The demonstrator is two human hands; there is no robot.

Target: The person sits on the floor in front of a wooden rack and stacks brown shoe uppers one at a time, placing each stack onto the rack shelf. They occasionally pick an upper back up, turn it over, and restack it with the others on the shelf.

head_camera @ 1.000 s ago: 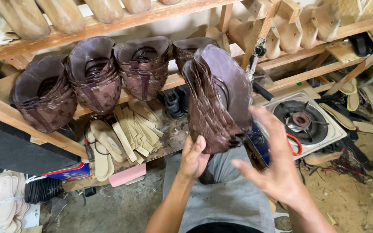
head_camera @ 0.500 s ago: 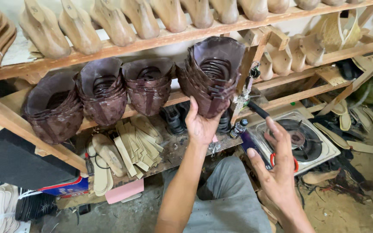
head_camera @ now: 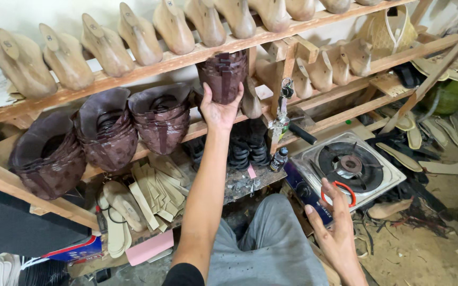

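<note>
The left hand (head_camera: 219,108) grips a stack of dark brown curved leather shoe uppers (head_camera: 223,75) against the slanted wooden shelf (head_camera: 133,77). Seat it squarely beside its 3 neighbours. The right hand (head_camera: 335,233) hovers open, empty.

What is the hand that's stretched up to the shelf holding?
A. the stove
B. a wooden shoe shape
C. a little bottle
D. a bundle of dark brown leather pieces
D: the left hand grips a bundle of dark brown leather pieces against the wooden shelf, beneath the row of wooden shoe shapes.
</note>
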